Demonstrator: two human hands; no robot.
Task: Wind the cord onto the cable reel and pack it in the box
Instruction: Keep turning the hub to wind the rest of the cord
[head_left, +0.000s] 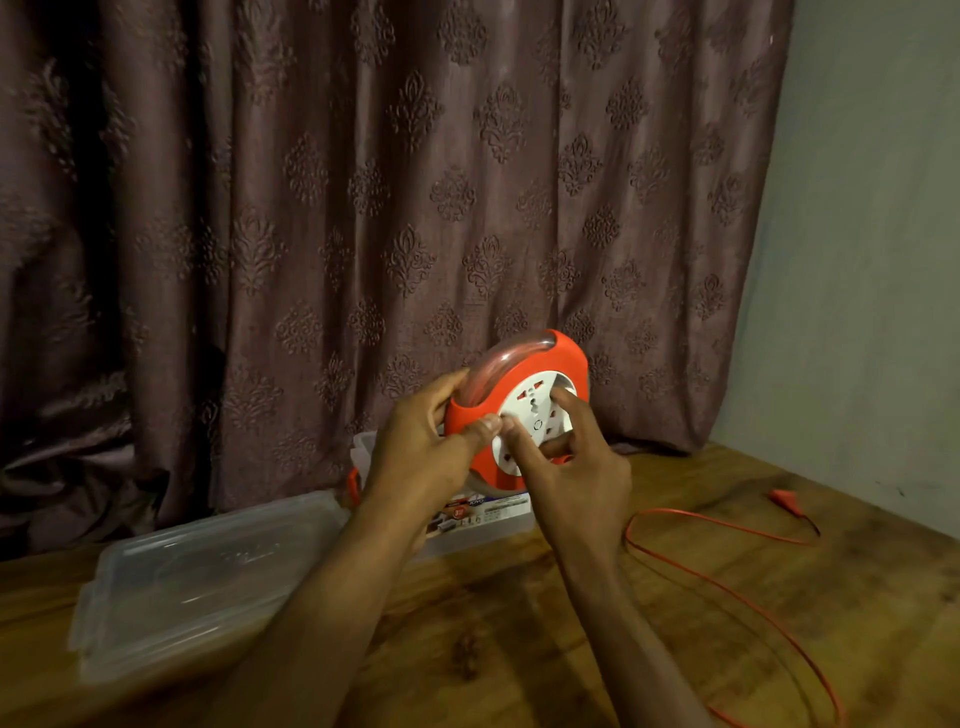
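The cable reel (519, 400) is held upright above the counter (519, 613), just in front of the open box (467, 519). Left hand (421, 452): grip clamped on the reel rim. Right hand (576, 467): fingers curled onto the white hub. The cord (727, 587) lies slack from 3 to 5 o'clock; uneven tension risks kinks or a snagged plug (782, 496).

Dim, warm room light; the curtain (363, 208) sinks into shadow toward nine o'clock. Soft blur throughout, wide-angle bending at the edges, faint sheen on the worktop (779, 597).
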